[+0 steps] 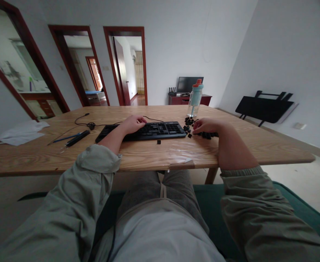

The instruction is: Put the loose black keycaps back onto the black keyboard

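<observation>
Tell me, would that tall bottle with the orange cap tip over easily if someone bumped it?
Probably. The water bottle is tall and narrow and stands upright on the wooden table, so a knock near the top could topple it. It looks like clear plastic, so likely light unless full.

black keyboard (pixel 151 131) flat on table, loose keycaps (pixel 189 125) beside

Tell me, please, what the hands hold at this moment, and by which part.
The left hand rests flat on the keyboard, gripping nothing. The right hand lies among loose black keycaps; whether its fingertips pinch one cannot be told.
</observation>
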Motion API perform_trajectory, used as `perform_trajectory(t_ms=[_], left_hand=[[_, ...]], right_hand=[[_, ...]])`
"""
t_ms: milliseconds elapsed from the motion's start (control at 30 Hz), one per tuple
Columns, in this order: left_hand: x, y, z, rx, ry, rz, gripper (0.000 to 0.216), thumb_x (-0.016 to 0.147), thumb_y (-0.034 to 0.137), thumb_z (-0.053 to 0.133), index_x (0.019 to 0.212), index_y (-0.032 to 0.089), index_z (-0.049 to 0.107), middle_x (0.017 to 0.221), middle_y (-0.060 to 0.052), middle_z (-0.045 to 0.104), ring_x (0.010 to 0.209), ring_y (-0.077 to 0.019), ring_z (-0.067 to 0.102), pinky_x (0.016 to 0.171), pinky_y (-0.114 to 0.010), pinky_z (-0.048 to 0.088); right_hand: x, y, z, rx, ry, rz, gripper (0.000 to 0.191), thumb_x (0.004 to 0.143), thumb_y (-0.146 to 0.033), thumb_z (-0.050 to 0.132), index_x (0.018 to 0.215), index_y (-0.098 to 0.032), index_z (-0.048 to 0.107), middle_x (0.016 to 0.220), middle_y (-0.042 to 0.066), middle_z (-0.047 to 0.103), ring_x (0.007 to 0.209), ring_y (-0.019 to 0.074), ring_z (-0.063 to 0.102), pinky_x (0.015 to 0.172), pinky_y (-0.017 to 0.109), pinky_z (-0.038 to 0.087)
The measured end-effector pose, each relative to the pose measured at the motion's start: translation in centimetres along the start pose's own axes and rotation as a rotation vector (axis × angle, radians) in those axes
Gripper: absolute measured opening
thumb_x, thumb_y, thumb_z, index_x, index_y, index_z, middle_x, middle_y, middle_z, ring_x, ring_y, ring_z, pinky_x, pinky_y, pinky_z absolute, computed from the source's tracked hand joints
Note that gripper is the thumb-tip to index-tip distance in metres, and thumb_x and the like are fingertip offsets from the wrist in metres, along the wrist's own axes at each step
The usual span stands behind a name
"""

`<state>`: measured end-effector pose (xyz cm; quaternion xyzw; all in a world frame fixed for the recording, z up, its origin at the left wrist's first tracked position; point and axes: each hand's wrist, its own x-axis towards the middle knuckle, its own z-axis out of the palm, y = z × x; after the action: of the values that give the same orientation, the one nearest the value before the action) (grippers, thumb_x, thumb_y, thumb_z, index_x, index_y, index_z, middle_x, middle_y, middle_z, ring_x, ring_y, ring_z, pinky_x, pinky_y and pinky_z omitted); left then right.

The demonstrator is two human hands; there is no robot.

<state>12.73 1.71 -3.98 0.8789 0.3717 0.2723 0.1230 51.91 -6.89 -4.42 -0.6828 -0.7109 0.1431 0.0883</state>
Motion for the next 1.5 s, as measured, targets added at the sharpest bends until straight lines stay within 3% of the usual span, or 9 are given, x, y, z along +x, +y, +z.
perform_trajectory(t_ms=[267,567,867,1033,1200,1500], left_hand=[[0.0,-0.1,0.0,-0.006,-0.001,-0.014,0.028,0.078,0.03,0.059,0.096,0.015,0.075,0.082,-0.005,0.072,0.072,-0.0161,0.061,0.07,-0.027,0.05],[0.0,-0.1,0.0,0.001,-0.005,-0.003,0.028,0.078,0.029,0.058,0.096,0.015,0.075,0.081,-0.005,0.071,0.071,-0.0167,0.061,0.068,-0.027,0.048],[0.0,0.0,0.0,-0.001,-0.012,-0.003,0.028,0.078,0.032,0.059,0.095,0.016,0.074,0.082,-0.005,0.072,0.072,-0.0169,0.062,0.07,-0.027,0.05],[0.1,-0.2,0.0,0.009,-0.01,-0.004,0.028,0.078,0.031,0.059,0.095,0.016,0.075,0.084,-0.005,0.073,0.074,-0.0174,0.063,0.073,-0.028,0.051],[0.2,-0.4,0.1,0.012,-0.015,-0.007,0.027,0.078,0.03,0.059,0.095,0.016,0.075,0.086,-0.005,0.073,0.075,-0.0173,0.063,0.074,-0.028,0.051],[0.0,0.2,-0.1,0.027,-0.018,-0.004,0.025,0.078,0.028,0.06,0.095,0.016,0.075,0.089,-0.006,0.074,0.078,-0.0184,0.064,0.077,-0.029,0.05]], right_hand=[[0.1,0.0,0.1,-0.076,-0.024,0.114,0.023,0.071,-0.039,0.075,0.083,-0.019,0.077,0.083,0.007,0.073,0.073,0.0212,0.062,0.06,0.031,0.044],[0.0,-0.6,0.3,-0.029,-0.041,0.078,0.039,0.077,-0.054,0.069,0.083,-0.016,0.075,0.078,0.008,0.071,0.065,0.0172,0.056,0.057,0.03,0.039],[-0.2,-1.0,0.0,-0.063,0.011,0.083,0.027,0.081,-0.044,0.067,0.084,-0.019,0.077,0.084,0.007,0.074,0.075,0.0211,0.062,0.063,0.031,0.043],[0.2,0.4,0.0,-0.007,0.043,0.111,0.022,0.077,-0.038,0.07,0.087,-0.02,0.078,0.089,0.007,0.075,0.08,0.0232,0.065,0.067,0.032,0.047],[0.1,1.7,-0.3,-0.008,-0.032,0.117,0.022,0.069,-0.034,0.076,0.086,-0.022,0.078,0.087,0.006,0.076,0.081,0.0247,0.067,0.066,0.032,0.049],[-0.8,-1.0,-0.8,-0.079,-0.05,0.114,0.006,0.066,-0.023,0.076,0.072,-0.023,0.077,0.084,0.006,0.076,0.082,0.0262,0.067,0.073,0.035,0.05]])
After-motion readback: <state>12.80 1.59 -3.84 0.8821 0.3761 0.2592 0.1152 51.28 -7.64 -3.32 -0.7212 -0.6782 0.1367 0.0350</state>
